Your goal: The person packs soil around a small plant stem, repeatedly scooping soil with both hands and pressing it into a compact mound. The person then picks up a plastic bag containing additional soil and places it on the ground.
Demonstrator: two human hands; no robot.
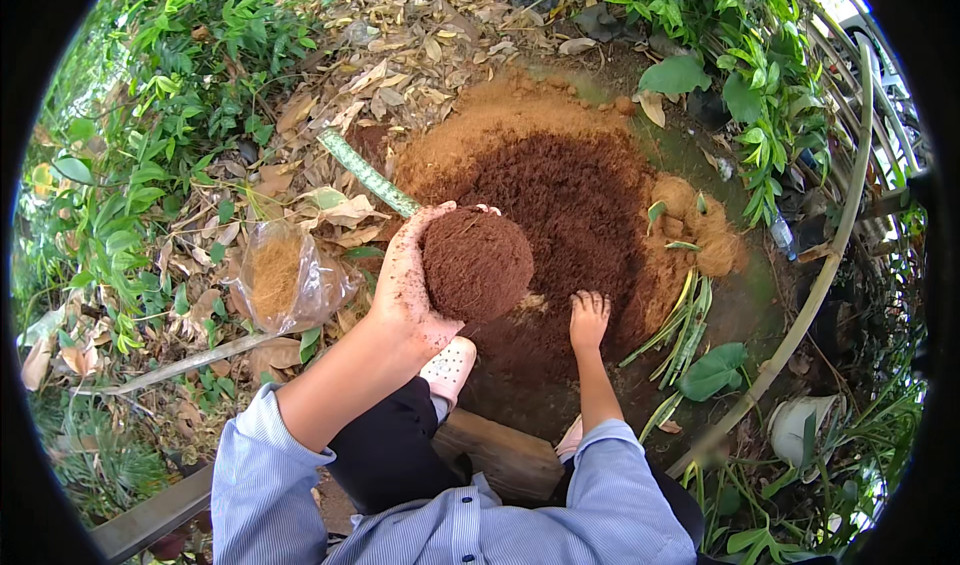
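My left hand (405,280) cups a round ball of damp brown soil or coir (478,265) from its left side, raised above the ground. A mottled green snake plant leaf (367,173) extends from behind the ball toward the upper left; where it joins is hidden. Reaching down, my right hand (589,320) touches the near edge of a dark brown mound of soil or coir (562,197). Its palm faces away, so anything under the fingers is out of sight. Lighter, dry coir powder (465,126) rings the far side of the mound.
A clear plastic bag of tan fibre (281,276) lies left on dry leaves. Loose coconut fibre (701,223) and cut striped leaves (686,332) lie right. A curved pole (817,302) borders that side, near a white pot (802,426). A wooden block (495,452) sits between my legs.
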